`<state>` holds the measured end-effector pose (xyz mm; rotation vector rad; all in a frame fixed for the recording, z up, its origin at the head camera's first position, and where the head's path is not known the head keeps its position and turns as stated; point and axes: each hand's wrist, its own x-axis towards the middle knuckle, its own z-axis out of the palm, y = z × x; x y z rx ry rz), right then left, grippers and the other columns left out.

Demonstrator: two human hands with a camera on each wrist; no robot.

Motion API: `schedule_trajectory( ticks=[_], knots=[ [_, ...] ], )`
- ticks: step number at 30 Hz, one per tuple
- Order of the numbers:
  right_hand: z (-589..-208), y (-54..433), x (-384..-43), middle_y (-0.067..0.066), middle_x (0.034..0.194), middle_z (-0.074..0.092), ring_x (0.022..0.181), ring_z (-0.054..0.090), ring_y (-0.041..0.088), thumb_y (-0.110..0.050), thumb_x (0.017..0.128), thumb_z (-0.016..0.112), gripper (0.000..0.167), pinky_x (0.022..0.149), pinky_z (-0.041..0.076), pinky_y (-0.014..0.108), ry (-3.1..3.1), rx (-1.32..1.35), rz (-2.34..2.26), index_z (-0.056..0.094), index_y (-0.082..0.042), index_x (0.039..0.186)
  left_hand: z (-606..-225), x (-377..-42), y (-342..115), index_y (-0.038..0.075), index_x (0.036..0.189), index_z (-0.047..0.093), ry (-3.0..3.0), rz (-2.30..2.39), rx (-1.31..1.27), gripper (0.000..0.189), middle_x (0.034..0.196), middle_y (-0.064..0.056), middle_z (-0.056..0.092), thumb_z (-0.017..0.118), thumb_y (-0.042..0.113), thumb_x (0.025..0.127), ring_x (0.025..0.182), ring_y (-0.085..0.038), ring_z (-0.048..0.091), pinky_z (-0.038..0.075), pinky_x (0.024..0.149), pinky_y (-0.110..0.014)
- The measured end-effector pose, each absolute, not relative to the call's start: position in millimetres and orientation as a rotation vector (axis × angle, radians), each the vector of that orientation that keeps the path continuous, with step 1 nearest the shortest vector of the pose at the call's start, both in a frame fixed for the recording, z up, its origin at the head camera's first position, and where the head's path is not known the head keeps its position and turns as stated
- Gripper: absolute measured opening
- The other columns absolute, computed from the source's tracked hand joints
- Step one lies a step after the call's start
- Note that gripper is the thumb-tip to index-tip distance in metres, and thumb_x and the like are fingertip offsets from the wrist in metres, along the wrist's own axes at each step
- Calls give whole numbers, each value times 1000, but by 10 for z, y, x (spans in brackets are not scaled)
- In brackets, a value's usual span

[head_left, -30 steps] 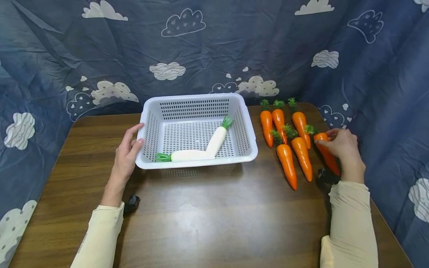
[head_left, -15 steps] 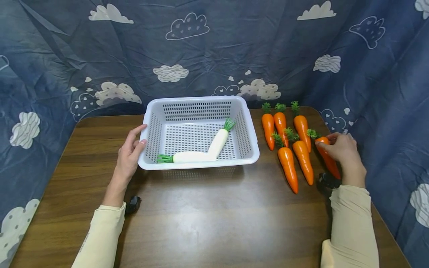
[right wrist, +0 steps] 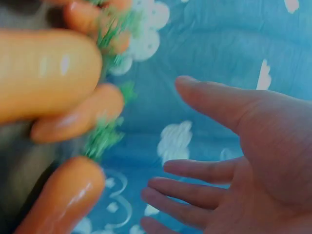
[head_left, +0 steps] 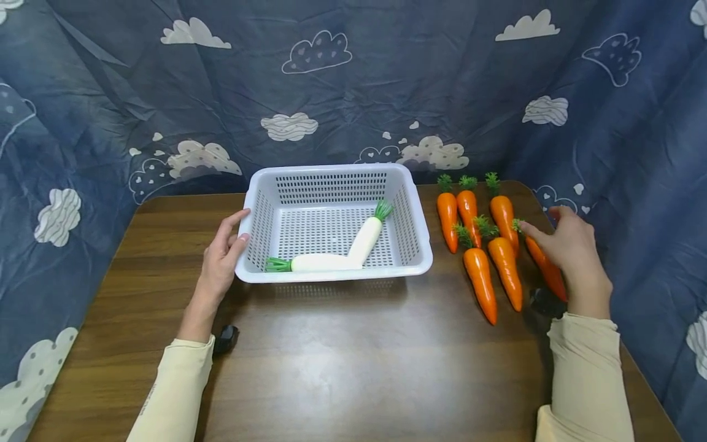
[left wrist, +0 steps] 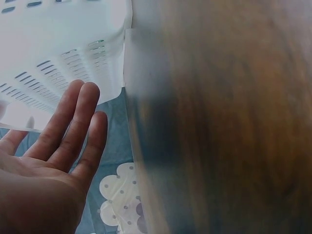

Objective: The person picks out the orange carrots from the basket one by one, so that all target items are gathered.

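Observation:
My left hand [head_left: 219, 258] rests against the left rim of a white slotted plastic basket [head_left: 331, 275]. Its index finger and thumb touch the rim; in the left wrist view the other fingers [left wrist: 80, 117] extend straight beside the basket wall. Two white radishes with green tops lie inside, one radish [head_left: 317, 263] along the front and another radish [head_left: 366, 240] slanted at the right. My right hand [head_left: 574, 248] hovers with spread fingers over the rightmost carrot [head_left: 545, 267], holding nothing. The right wrist view shows its palm and fingers [right wrist: 195, 192] apart from the carrots.
Several orange carrots with green tops, among them a front carrot [head_left: 480, 282], lie in two rows right of the basket. Behind the brown wooden table [head_left: 331, 356] hangs a dark blue cloud-patterned curtain [head_left: 353, 86]. The curtain also runs along the table's right side.
My right hand has let go of the rightmost carrot, spreading its fingers and lifting slightly away. The carrot lies in place. My left hand stays at the basket rim. The head view has shifted slightly.

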<state>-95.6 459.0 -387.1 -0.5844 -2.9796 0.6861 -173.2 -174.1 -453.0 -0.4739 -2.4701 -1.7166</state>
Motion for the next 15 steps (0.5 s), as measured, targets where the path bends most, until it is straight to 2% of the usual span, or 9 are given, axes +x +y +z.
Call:
schedule_trajectory(
  ticks=[3, 9, 15],
  knots=[
    [-3790, 4418, -957, 44, 153, 36, 135, 37, 63, -68, 97, 58, 108, 112, 31, 77, -2956, -507, 664, 22, 13, 159, -4552, -1738, -1709, 26, 161, 43, -2467, -1730, -479, 50, 127, -29, 71, 50, 25, 111, 88, -1, 74, 60, 66, -22],
    [-3707, 4092, -929, 38, 169, 12, 149, 24, 62, -65, 94, 68, 120, 118, 21, 76, -2896, -417, 692, 2, 4, 166, -4562, -1754, -1652, 29, 160, 43, -2464, -1728, -491, 50, 132, -26, 70, 50, 25, 111, 92, -9, 76, 60, 68, -23],
    [-3797, 3809, -841, 34, 172, 9, 154, 18, 59, -60, 96, 68, 112, 121, 13, 75, -2888, -223, 633, 9, 2, 167, -4548, -1762, -1642, 28, 160, 44, -2461, -1731, -489, 50, 130, -27, 71, 50, 24, 111, 91, -10, 76, 61, 66, -23]
  ],
)
